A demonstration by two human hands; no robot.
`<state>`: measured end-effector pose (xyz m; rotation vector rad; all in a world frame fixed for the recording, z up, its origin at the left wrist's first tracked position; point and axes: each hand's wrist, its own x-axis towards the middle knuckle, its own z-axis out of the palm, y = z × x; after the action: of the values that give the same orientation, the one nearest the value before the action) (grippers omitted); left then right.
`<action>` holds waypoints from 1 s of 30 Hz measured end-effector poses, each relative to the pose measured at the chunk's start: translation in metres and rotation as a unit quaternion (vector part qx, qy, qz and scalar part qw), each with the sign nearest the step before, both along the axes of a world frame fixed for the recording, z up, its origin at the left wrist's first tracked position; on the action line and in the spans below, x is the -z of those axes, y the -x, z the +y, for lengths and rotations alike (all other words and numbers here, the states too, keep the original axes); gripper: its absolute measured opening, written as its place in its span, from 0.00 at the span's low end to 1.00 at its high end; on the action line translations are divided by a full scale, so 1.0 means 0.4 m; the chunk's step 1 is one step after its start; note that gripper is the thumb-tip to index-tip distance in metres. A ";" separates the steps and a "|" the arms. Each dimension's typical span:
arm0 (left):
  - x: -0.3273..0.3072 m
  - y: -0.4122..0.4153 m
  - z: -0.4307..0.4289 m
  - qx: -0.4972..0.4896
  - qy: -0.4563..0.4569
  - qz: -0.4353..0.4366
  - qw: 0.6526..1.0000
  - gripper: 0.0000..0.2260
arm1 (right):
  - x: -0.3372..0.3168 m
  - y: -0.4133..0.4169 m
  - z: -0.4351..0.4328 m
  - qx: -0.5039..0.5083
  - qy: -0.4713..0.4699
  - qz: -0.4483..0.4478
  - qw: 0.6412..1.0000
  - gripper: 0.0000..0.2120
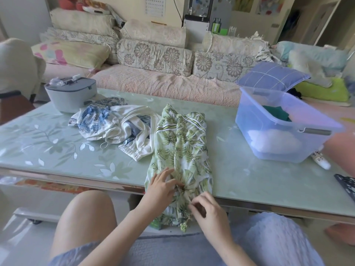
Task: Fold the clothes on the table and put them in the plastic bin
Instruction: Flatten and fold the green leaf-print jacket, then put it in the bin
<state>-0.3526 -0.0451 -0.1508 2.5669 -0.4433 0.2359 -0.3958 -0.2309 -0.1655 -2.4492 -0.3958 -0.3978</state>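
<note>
A green leaf-print garment [182, 150] lies lengthwise on the glass table [57, 146], folded narrow, its near end hanging over the front edge. My left hand [161, 187] presses on its near end, fingers spread and partly curled into the cloth. My right hand [207, 208] pinches the fabric at the table edge, just right of the left hand. A crumpled white and blue paisley garment [115, 125] lies unfolded to the left. The clear plastic bin [284, 123] stands at the right, with dark green and white clothes inside.
A grey lidded case [71, 96] sits at the table's back left. A white tube [320, 160] lies beside the bin, and a dark patterned object [345, 185] at the right edge. A floral sofa [163, 60] runs behind the table. My knees are below the front edge.
</note>
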 end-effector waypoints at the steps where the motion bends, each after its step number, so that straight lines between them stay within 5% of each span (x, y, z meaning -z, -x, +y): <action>1: -0.001 0.010 0.002 -0.006 0.020 0.003 1.000 0.14 | -0.001 0.000 0.006 -0.007 -0.017 -0.002 1.000 0.05; 6: 0.043 0.097 0.016 -0.108 0.166 -0.049 0.979 0.12 | 0.020 0.012 0.041 -0.061 0.041 0.093 0.993 0.03; 10: 0.082 0.151 0.025 -0.151 0.267 0.086 0.948 0.07 | 0.022 0.019 0.036 -0.100 0.106 0.175 0.974 0.09; 15: 0.079 0.142 0.000 -0.122 0.306 0.164 0.930 0.04 | -0.013 0.007 -0.060 -0.022 -0.110 0.194 0.975 0.08; 19: 0.083 0.154 -0.052 -0.113 0.330 0.218 0.912 0.15 | 0.018 -0.025 -0.116 0.107 -0.309 0.245 0.913 0.07; 22: 0.084 0.156 -0.084 -0.151 0.353 0.209 0.899 0.16 | 0.060 -0.029 -0.112 0.089 -0.341 0.332 0.875 0.05; 27: 0.103 0.139 -0.077 -0.186 0.422 0.227 0.858 0.02 | 0.062 -0.024 -0.088 0.060 -0.377 0.341 0.859 0.08; 30: 0.104 0.143 -0.055 -0.177 0.531 0.308 0.770 0.07 | 0.049 -0.019 -0.085 0.061 -0.371 0.325 0.867 0.07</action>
<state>-0.4097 -0.0673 -0.1924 1.4206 0.3692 -0.2024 -0.3880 -0.2649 -0.1849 -1.6968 0.1894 0.2191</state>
